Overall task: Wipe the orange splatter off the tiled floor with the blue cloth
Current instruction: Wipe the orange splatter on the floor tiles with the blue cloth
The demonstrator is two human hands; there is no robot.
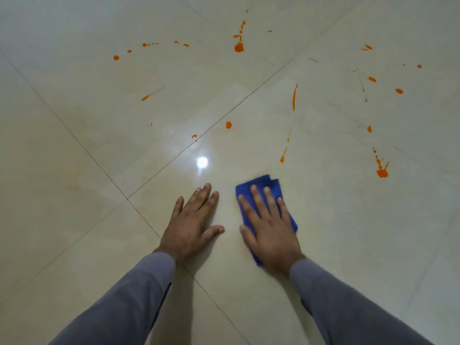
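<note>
Bare tiled floor, crossed by dark grout lines, is seen open on every side of the blue cloth. The cloth is pressed flat under the spread right hand; the left hand is laid flat, fingers splayed, just left of the cloth. Orange splatter is scattered beyond the cloth, the nearest drops to its right.

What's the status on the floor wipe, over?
Right hand flat on blue cloth, left hand braced on floor. Orange splatter untouched ahead. Nothing in the way.
</note>
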